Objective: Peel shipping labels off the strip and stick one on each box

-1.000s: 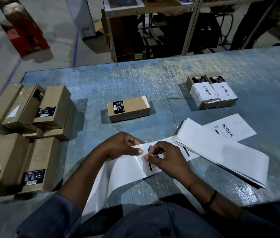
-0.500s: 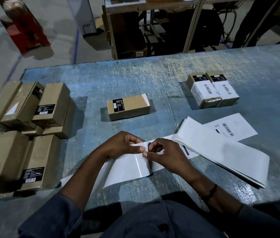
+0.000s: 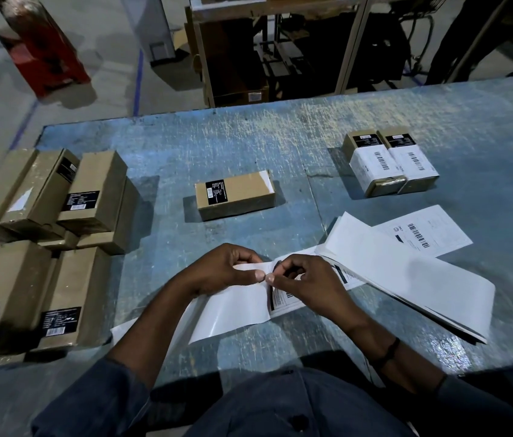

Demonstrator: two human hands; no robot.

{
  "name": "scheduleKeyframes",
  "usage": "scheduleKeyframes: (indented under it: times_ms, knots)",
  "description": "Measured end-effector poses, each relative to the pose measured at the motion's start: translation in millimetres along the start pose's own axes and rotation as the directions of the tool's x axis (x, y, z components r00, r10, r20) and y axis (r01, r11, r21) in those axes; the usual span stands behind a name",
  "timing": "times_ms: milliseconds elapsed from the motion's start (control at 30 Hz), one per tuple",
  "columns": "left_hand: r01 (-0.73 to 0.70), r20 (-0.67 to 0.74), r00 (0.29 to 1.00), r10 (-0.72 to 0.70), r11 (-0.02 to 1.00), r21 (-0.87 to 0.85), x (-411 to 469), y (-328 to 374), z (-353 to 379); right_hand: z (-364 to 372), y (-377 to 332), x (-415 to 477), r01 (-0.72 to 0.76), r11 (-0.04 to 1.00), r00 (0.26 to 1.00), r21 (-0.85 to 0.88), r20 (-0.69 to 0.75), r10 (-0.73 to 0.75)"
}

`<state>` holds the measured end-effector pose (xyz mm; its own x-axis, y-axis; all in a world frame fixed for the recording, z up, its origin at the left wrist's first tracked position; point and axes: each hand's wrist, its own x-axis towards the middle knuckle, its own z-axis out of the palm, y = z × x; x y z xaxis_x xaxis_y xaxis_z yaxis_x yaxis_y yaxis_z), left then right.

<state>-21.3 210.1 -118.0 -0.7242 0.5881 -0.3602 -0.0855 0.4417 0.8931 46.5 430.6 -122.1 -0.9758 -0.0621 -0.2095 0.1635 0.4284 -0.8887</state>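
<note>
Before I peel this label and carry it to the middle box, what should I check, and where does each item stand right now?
1. Strip secured: left hand pinches the backing, right hand pinches at the label edge. Ok.
2. Label corner lifted off the backing: the fingers cover it. Cannot tell.
3. Middle box has bare cardboard on top for a label. Ok.
4. Table between the hands and that box holds nothing. Ok.
5. Labelled boxes stand apart at the right, not in the way. Ok.
</note>
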Motion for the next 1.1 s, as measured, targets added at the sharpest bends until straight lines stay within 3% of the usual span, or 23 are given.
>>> scheduleKeyframes:
  times_ms: [500,800,967,1100]
  knots:
    - [-0.049,-0.008,0.999,0.050,0.998,0.038,3,-4,7,4,-1,-2,0.044,0.998,0.997,-0.047,-0.067,-0.047]
    - [0.016,-0.051,0.999,-0.012,0.996,0.085,-1,-4,-2,-3,8,1,0.028,0.994,0.998,-0.103,-0.060,-0.034]
    - [0.056,-0.105,0.994,-0.042,0.989,0.140,-12,-8,-14,-21,6,4,-0.027,0.999,0.997,-0.017,-0.066,0.026]
    - [0.086,-0.152,0.987,-0.055,0.976,0.202,-18,-10,-19,-41,9,6,-0.092,0.972,0.992,0.216,-0.068,0.109]
